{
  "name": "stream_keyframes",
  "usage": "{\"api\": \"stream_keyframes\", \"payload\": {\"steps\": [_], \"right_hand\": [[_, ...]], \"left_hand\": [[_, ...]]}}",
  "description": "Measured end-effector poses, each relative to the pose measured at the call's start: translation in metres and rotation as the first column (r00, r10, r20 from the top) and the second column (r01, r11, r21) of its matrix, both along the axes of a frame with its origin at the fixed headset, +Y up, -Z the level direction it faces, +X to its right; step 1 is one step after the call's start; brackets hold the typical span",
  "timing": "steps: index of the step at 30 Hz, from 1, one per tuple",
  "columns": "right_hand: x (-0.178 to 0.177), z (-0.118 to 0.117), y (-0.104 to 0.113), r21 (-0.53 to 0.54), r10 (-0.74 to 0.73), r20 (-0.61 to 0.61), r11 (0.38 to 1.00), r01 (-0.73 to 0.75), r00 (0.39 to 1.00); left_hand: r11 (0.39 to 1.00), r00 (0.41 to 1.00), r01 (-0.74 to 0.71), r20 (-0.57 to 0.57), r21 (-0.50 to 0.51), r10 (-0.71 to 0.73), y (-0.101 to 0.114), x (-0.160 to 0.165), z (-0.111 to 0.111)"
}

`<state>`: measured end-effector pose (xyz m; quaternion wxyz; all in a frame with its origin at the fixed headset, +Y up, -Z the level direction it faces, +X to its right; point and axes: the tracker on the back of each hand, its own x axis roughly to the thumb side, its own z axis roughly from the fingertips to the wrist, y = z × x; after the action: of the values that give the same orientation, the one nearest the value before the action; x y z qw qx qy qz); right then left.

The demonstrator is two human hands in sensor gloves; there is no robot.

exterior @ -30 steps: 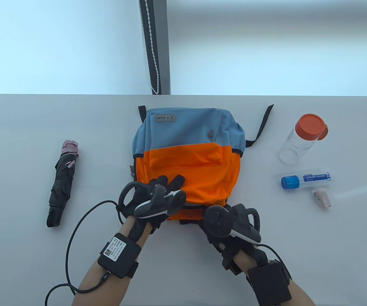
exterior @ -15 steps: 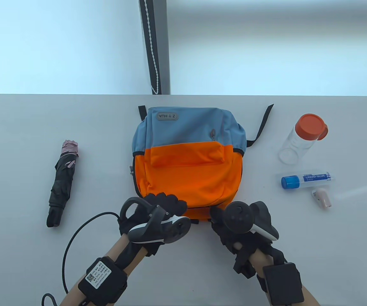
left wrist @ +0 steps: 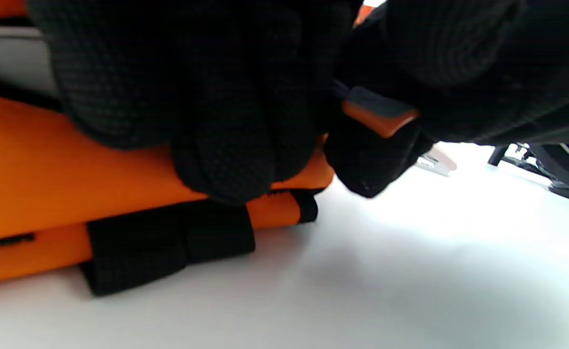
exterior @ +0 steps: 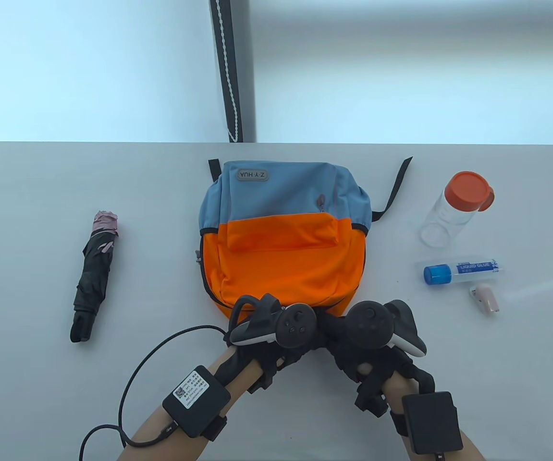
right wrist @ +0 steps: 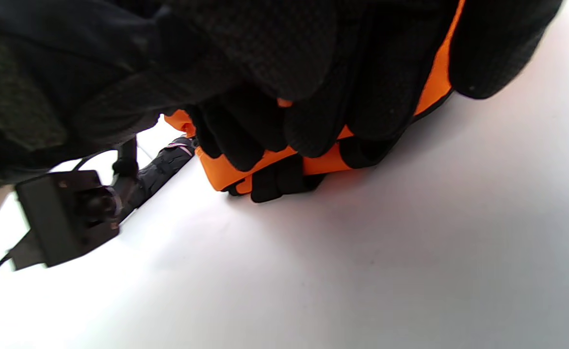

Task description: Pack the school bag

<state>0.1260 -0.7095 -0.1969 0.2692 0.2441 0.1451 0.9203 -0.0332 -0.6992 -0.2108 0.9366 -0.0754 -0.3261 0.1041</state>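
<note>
At the backpack (exterior: 283,240)'s near orange end I see my left hand (exterior: 276,331) and right hand (exterior: 367,336) gripping it; it lies flat, long axis running away, logo end far.

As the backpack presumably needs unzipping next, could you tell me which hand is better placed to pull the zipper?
Probably right: the right hand appears to pinch the zipper pull, while the left hand holds the backpack.
</note>
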Motion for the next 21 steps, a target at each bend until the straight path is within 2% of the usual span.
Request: {"api": "stream_keyframes", "payload": {"steps": [3,4,5,7,9,12,14,15,17,21], "right_hand": [[0.002,0.0,0.0,0.01,-0.003,-0.026,1.0,0.003,1.0],[0.0,-0.001,-0.001,-0.029,-0.044,-0.046,0.999,0.043,0.998],[0.001,0.001,-0.002,-0.038,-0.036,-0.037,0.999,0.035,0.999],[0.003,0.0,0.001,-0.006,-0.019,-0.05,1.0,0.019,0.999],[0.01,-0.001,0.008,0.042,0.014,0.018,0.999,-0.015,1.0],[0.03,0.002,0.033,0.126,0.113,0.122,0.984,-0.129,0.986],[0.046,0.005,0.048,0.254,-0.001,0.291,0.964,-0.076,0.957],[0.048,0.004,0.051,0.272,-0.032,0.296,0.961,-0.052,0.955],[0.044,-0.005,0.047,0.185,-0.004,0.263,0.982,-0.047,0.965],[0.022,-0.024,0.019,0.033,0.098,0.213,0.994,-0.108,0.972]], "left_hand": [[0.999,0.997,-0.051,-0.05,0.007,0.052,-0.002,0.0,-0.001],[0.998,0.996,-0.049,-0.067,0.036,0.052,-0.002,0.001,0.0],[0.999,0.997,-0.027,-0.065,0.043,0.029,-0.002,0.004,0.0],[0.998,0.99,0.057,-0.133,0.032,-0.052,0.002,0.007,0.002],[0.998,0.99,0.037,-0.141,0.045,-0.03,0.003,0.01,0.003],[0.998,0.988,0.065,-0.144,0.011,-0.062,0.002,0.011,0.004],[0.998,0.989,0.05,-0.141,0.034,-0.045,0.001,0.01,0.007],[0.998,0.989,0.052,-0.138,0.039,-0.046,0.002,0.01,0.008],[0.997,0.991,0.062,-0.119,0.035,-0.058,0.003,0.012,0.01],[0.999,0.996,0.045,-0.083,0.017,-0.043,0.005,0.013,0.011]]}}
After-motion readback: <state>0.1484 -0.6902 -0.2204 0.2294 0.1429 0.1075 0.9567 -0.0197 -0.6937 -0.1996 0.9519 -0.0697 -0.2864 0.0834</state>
